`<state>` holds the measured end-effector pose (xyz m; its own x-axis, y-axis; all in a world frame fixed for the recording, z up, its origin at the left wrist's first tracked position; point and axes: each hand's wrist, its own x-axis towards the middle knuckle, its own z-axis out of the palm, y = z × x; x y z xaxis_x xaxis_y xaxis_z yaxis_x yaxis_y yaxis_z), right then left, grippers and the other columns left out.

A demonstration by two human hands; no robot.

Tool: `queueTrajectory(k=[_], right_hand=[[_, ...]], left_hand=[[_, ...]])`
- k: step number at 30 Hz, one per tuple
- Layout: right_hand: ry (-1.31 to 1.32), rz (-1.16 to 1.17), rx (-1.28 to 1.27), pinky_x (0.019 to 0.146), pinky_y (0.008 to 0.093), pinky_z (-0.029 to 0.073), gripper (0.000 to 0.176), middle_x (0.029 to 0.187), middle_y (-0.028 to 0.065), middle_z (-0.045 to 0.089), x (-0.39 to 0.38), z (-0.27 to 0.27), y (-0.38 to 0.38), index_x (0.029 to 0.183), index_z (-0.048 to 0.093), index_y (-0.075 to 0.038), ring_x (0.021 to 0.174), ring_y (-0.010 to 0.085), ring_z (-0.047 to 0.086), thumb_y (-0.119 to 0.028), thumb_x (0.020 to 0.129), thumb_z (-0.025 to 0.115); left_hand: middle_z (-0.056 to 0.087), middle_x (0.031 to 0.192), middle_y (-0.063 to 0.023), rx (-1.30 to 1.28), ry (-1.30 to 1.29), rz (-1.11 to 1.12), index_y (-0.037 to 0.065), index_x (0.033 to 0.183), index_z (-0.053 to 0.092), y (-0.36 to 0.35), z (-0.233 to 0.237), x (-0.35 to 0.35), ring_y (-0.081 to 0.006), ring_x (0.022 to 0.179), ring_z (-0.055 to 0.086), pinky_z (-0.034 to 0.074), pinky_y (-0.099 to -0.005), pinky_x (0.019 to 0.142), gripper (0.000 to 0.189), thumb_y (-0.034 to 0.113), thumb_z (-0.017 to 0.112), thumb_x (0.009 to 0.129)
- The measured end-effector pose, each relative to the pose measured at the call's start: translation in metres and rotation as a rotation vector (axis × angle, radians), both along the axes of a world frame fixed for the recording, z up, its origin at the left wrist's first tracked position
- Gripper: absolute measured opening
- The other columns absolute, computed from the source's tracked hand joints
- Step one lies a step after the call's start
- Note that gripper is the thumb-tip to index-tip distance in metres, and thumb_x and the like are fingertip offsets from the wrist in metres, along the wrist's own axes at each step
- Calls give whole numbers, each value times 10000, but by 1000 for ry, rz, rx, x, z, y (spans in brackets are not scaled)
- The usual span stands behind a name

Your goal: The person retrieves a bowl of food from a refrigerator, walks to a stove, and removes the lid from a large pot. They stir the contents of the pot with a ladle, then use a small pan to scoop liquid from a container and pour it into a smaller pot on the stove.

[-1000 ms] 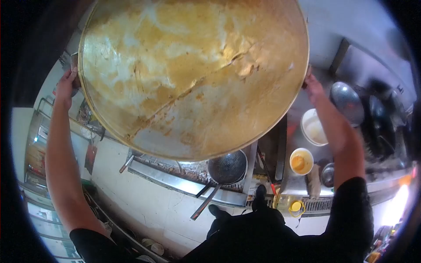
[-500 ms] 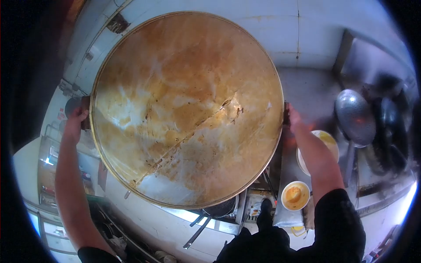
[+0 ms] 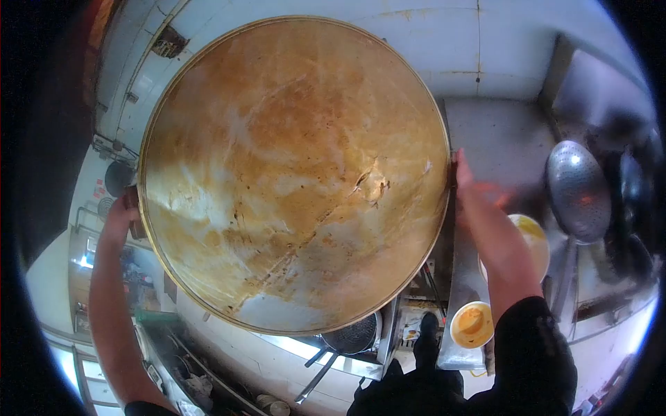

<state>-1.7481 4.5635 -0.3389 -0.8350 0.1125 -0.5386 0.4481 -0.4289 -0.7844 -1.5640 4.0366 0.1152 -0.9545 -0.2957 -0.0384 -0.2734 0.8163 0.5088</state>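
A very large round metal lid or pan, stained brown and yellow, fills the middle of the view with its flat face toward me. At its left edge my left hand is closed round a brown handle. My right hand grips the opposite edge, where its fingers are partly hidden behind the rim. What lies behind the round piece is mostly hidden.
A perforated ladle lies at the right, near a large bowl and a small bowl of orange sauce. Below the round piece are a dark pan and its handle. White tiled wall stands behind.
The round piece has shifted and tilted slightly, its left side a little lower, with both hands still on it. The surroundings at the right appear a bit farther right.
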Motion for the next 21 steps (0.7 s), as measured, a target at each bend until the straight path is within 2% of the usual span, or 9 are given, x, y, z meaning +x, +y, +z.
queueTrajectory(k=[1,3,5,10,13,15,17,19,21], right_hand=[[23,-42,20,1001,352,252,757,1268,130,449,-12,-1,2,1254,434,-37,1165,247,405,-644,840,252],[59,61,-88,1008,359,241,777,1303,135,408,-24,3,8,1277,390,-13,1192,247,375,-642,842,250],[96,171,-196,1015,366,230,801,1337,140,366,-25,9,4,1300,347,11,1218,246,346,-640,843,249],[169,-15,-63,1027,366,208,859,1360,153,325,-15,2,5,1302,289,72,1242,232,309,-650,838,241],[222,-36,-137,1021,346,225,788,1329,162,367,42,37,1,1287,329,60,1231,228,329,-601,859,297],[244,10,-102,1008,320,252,683,1294,165,409,82,46,-2,1272,354,61,1207,218,362,-503,887,368],[363,39,-9,991,296,279,573,1253,159,450,140,70,0,1262,375,50,1170,205,398,-384,893,443],[435,28,266,992,303,280,515,1243,156,453,205,105,-1,1260,372,49,1158,203,407,-280,881,486],[577,56,362,1000,328,273,501,1264,160,424,261,114,-4,1259,371,37,1183,224,381,-198,849,536]], left_hand=[[549,1086,-79,-2,0,2,-4,1202,431,-8,1,3,-196,981,535,404,-315,867,623,172,584,624],[562,1080,-96,49,104,28,-2,1180,465,-29,-7,13,-204,979,551,429,-328,834,659,331,650,643],[544,1079,-88,102,140,-4,-7,1183,439,-43,-12,23,-187,982,532,417,-298,842,567,242,574,692],[541,975,-53,167,232,37,-13,1116,460,44,-38,5,-156,859,521,412,-282,774,504,171,555,657],[551,926,-51,125,226,43,-15,1059,486,83,-39,-5,-159,812,516,401,-283,740,449,134,541,639],[551,886,-60,37,152,-72,-17,1021,510,128,-32,-9,-151,796,511,400,-282,725,400,138,539,654],[558,821,-71,-178,216,-74,-22,947,540,177,-24,-17,-153,751,515,408,-288,681,330,154,541,667],[571,746,-81,-155,179,-104,-16,830,573,207,-16,-38,-162,684,528,417,-300,611,244,174,551,678],[570,665,-80,-100,58,-202,-5,713,588,235,-4,-62,-169,620,529,418,-315,558,199,190,571,672]])
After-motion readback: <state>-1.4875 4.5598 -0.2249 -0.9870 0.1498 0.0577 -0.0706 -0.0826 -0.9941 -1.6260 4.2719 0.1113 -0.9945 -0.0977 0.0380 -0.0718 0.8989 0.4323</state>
